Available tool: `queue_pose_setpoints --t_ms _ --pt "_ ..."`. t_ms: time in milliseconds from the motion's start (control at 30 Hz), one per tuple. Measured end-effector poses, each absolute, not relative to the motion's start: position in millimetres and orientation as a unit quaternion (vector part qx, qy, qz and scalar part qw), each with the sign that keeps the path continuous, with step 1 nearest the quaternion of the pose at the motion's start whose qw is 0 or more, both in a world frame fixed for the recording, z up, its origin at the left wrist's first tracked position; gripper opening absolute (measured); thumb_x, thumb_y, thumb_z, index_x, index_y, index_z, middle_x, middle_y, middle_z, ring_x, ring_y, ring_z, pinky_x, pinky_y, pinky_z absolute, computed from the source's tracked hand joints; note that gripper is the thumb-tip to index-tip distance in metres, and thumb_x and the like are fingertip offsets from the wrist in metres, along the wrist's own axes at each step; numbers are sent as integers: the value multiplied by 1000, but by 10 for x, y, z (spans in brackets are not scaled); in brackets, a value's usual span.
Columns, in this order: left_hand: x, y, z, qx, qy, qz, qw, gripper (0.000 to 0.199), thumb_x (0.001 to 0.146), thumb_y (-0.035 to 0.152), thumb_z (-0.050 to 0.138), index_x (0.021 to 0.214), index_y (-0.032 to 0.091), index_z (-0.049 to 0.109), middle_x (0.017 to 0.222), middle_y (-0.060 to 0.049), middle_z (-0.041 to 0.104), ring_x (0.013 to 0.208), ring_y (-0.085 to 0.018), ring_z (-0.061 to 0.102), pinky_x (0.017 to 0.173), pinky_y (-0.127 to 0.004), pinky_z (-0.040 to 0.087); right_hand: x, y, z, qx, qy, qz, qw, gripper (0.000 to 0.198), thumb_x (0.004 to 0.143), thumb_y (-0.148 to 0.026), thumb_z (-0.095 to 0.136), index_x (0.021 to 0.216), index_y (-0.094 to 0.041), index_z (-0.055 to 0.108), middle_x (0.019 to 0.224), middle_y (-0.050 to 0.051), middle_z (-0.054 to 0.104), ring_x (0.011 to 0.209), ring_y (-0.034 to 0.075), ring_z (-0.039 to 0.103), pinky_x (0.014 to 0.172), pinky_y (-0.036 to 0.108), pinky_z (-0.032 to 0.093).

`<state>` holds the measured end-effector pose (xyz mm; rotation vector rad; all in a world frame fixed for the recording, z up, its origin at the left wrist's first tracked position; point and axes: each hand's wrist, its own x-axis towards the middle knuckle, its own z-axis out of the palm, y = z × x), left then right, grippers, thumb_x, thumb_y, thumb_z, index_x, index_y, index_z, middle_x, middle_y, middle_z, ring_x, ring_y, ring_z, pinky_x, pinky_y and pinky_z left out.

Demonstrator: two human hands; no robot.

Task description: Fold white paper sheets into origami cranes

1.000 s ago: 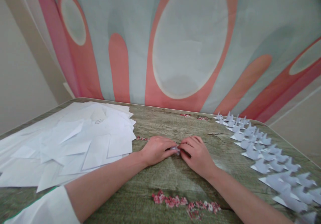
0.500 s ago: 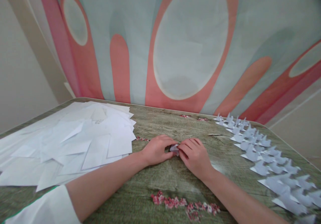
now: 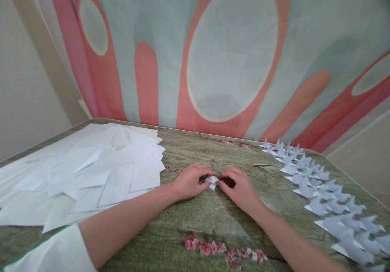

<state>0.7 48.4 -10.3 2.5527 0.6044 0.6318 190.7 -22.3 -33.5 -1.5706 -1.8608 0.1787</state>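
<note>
While a white cloth sleeve (image 3: 55, 249) came in at eight o'clock from the middle of the work, a heap of white sheets (image 3: 120, 180) sprawled around nine, flat, smooth and overlapping, corners jutting at odd angles. Next along, the left hand (image 3: 190, 182) curved inward, thumb and fingertips pinching the near side of a small folded paper (image 3: 212, 182). That piece sat at the clock's centre, low over the table (image 3: 189, 150), whose printed grain suggested rough greenish wood. More of its white facets showed than half a second earlier, when the right fingers covered more of it; this suggested that the folds were being opened out and the shape was only partly made. Pink printed blossoms (image 3: 210, 246) ran along six o'clock. At three, the right hand (image 3: 239, 188) pinched the paper's other edge, though its firmness could not be told. Beyond, from two to four o'clock, stood rows of crisp, pointed paper figures (image 3: 316, 205), birdlike in outline.
</note>
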Motion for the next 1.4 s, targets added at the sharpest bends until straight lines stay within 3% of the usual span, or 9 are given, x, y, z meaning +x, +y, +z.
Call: queue_pose_setpoints --t_ms 533,1033,1400 --pt "44 389 -146 910 286 237 184 25 73 14 56 97 21 63 93 -1 65 89 -18 56 84 -29 43 1876 -227 -296 -598 -713 109 351 9 78 -28 58 75 -23 65 75 2 61 75 19 56 73 34 40" --pt "63 430 -176 881 306 254 254 18 76 21 58 92 19 65 89 -2 65 83 -16 58 76 -26 45 1882 -203 -280 -579 -707 166 371 13 81 -23 53 77 -22 65 77 3 61 76 18 56 73 32 42" --pt "65 447 -163 861 315 260 305 18 75 25 60 90 19 67 86 -1 66 79 -15 58 73 -23 44 1911 -159 -320 -592 -703 190 344 18 82 -33 56 80 -24 70 80 3 63 78 17 56 74 31 40"
